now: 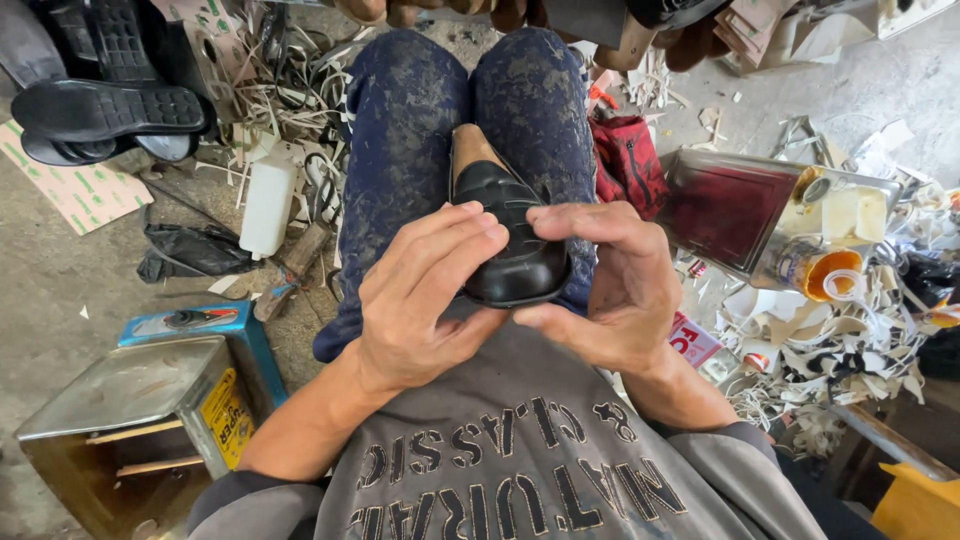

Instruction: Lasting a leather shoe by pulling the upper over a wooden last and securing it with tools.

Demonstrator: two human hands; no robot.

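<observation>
Shoe: black woven loafer [510, 235] lying on lap, toe toward body.
Left hand [420, 300]: fingers curled over the toe.
Right hand [610, 285]: pinching the toe edge; keep both grips firm, thumbs beneath.

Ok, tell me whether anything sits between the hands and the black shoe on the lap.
Nothing visible does. The left hand and the right hand both already grip the toe end of the black shoe, which lies between the knees.

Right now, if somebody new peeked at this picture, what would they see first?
First, the shiny black shoe in the middle, resting on the person's lap between the knees. The left hand and right hand both grip its toe end. After that, the messy floor: pale scraps heaped at the right, and a big open metal tin at the lower left.
</observation>
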